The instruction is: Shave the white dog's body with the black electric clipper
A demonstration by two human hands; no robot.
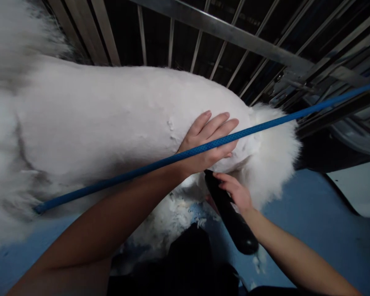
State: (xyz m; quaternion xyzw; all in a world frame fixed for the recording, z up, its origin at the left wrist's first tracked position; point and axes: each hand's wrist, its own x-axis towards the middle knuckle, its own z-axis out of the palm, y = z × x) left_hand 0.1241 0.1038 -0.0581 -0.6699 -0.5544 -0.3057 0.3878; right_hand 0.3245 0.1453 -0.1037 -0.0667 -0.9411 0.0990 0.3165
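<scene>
A white dog point(105, 119) with short-clipped fur stands across the view, its fluffy tail end to the right. My left hand point(209, 142) lies flat on its rump with the fingers stretched out. My right hand point(236, 193) is closed round a black clipper point(231, 216), whose head points up under the dog's hindquarters. A blue leash point(142, 168) runs diagonally over my left hand from lower left to upper right.
Metal cage bars point(203, 45) stand behind the dog. The dog is on a blue table top point(311, 213) strewn with cut white fur point(175, 213). A dark garment fills the bottom middle of the view.
</scene>
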